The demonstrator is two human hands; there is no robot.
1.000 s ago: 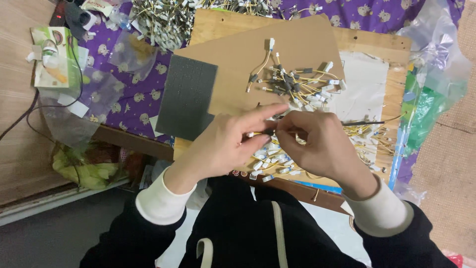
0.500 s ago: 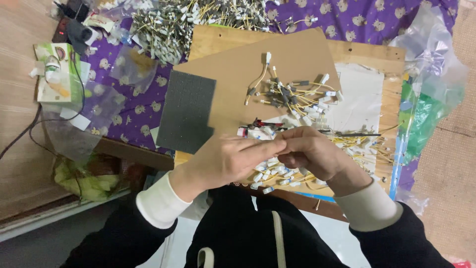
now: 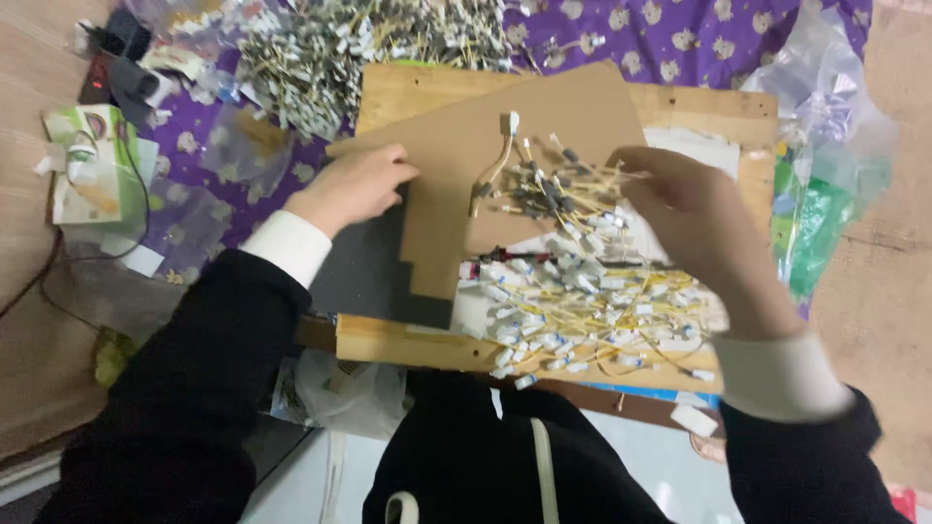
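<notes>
Left hand: our left hand (image 3: 354, 184) lies flat and loosely spread on the left edge of the brown cardboard sheet (image 3: 544, 126), holding nothing.
Right hand: our right hand (image 3: 694, 218), fingers curled, reaches into the small wire bundle (image 3: 553, 184); whether it pinches a wire, we cannot tell.
Relation: the bundle lies just left of the right hand, which is nearer; its wires run left to right.
Below: a loose pile of yellow wires with white connectors (image 3: 582, 311) on the wooden board (image 3: 408, 340).

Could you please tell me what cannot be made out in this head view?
- Right hand: motion-blurred, so any grip among the yellow-wired white connectors is unclear.
- Left hand: its fingers rest on the brown cardboard sheet; palm side hidden.
- Grey flat pad: partly covered by the black sleeve.
</notes>
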